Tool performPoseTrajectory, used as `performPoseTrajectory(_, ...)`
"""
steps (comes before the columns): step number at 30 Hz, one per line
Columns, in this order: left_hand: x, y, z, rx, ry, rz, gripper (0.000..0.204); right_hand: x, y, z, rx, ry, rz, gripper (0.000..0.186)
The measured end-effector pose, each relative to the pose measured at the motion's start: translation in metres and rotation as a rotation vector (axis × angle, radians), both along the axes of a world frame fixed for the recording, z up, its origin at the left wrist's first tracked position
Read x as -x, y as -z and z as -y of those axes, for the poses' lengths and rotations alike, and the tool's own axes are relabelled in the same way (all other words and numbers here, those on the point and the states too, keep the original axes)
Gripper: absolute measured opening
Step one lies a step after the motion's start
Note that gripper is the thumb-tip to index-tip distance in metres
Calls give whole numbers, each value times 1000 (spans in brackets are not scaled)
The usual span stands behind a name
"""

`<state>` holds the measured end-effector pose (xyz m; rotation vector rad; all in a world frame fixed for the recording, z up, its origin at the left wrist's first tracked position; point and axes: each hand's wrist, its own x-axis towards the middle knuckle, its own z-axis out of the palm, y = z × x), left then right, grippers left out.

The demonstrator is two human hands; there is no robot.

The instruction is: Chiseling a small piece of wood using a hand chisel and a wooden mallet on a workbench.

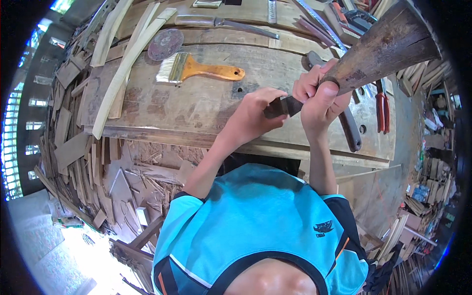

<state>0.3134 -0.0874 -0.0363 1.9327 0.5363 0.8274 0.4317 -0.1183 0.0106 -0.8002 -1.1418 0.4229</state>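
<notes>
A woodworking workshop is shown by the broad wooden workbench (172, 110), on which pale timber strips (130, 64), a flat paintbrush (211, 71) and red-handled pliers (379, 113) are laid. The floor is littered with wood shavings (152, 153), and wood offcuts (71, 147) are heaped beside the bench at the left.

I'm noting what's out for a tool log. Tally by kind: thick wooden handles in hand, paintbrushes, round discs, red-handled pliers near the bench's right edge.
Thick wooden handle: 1
Paintbrush: 1
Round disc: 1
Red-handled pliers: 1
Total: 4
</notes>
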Motion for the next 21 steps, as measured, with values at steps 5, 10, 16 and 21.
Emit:
performPoseTrajectory(5, -3, -4, -2, -63, -9, -30, 42, 0, -1, 0, -17, 11, 9, 41)
performPoseTrajectory(10, -13, -9, -11, -424, 62, 114, 48, 1, -2, 0, -14, 22, -15, 40)
performPoseTrajectory(16, -26, -6, -24, 12, 402, 153, 39, 2, -2, 0, -33, 40, -13, 41)
performPoseTrajectory(21, -30, 5, -20, -40, 323, -1, 37, 1, -4, 1, -46, -4, -63, 41)
